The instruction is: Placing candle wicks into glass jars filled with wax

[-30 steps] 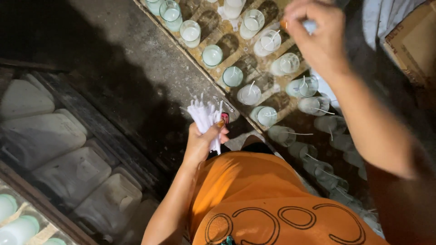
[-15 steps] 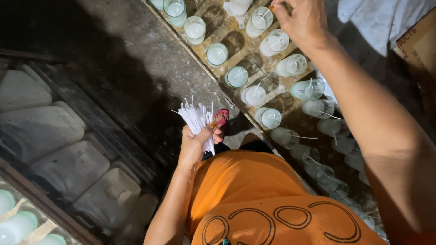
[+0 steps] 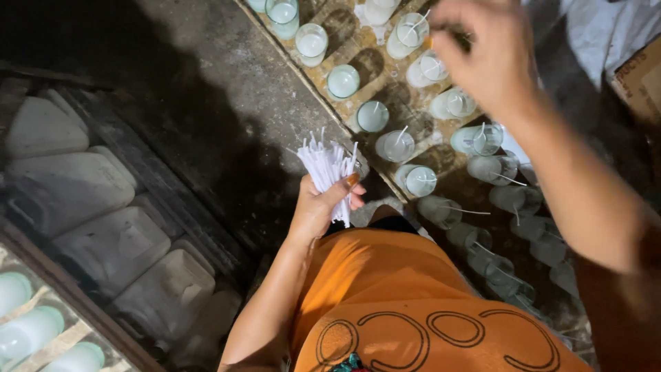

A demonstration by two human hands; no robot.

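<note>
The left hand [image 3: 318, 207] is closed around a bundle of white wicks [image 3: 329, 169], gripped at the lower third, with the upper ends fanning out above the fist. The bundle sits just above the orange shirt [image 3: 399, 296] and near the edge of the wooden tray [image 3: 323, 93].

The right hand [image 3: 492, 55] hovers over the far rows of glass candle cups [image 3: 406, 146], fingers pinched together narrowly. Whether a single wick lies between the fingertips cannot be told; the hand is blurred.

Handling judgement:
- The wicks appear thin, light and fairly stiff, probably wax-coated. They likely bend or snap under side load, so a loose fist around the lower part suits the bundle, and one wick is best drawn out by its top end with a fingertip pinch.
- The cups look like glass filled with pale wax: heavier, fragile and closely spaced on the tray. Several already carry a wick, some leaning against the rim.
- Cups nearest the body lie tilted or on their sides, so they may roll if brushed by the forearm.

Pale plastic jugs [image 3: 69, 179] lie on the floor to the left.
</note>
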